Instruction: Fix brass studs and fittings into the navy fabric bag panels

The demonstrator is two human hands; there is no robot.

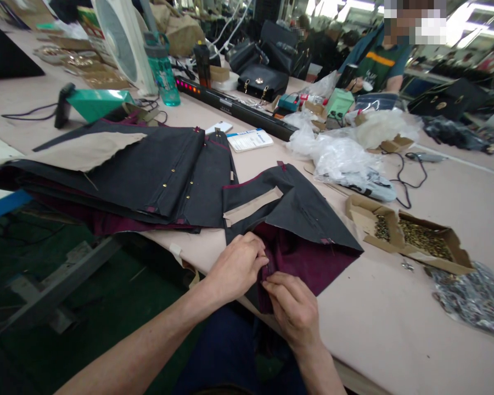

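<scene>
A dark grey fabric piece with a maroon lining [304,263] lies at the table's front edge, its near side folded open so the lining shows. My left hand [241,263] pinches the lining's edge near a seam. Just to the right and lower, my right hand [292,302] pinches the same lining, fingertips pressed together. Whether a small part sits between the fingers is hidden. A beige strip [253,206] lies on the grey outer side. To the left rests a stack of similar dark panels [148,170] with small brass-coloured studs and maroon edges.
Cardboard boxes of small metal parts [426,238] stand at the right, beside a bag of metal pieces [473,296]. Clear plastic bags [341,148], a notebook [250,140], a black light bar [234,109], a teal bottle [162,71] and a fan [121,44] lie farther back. Another person [379,60] is across the table.
</scene>
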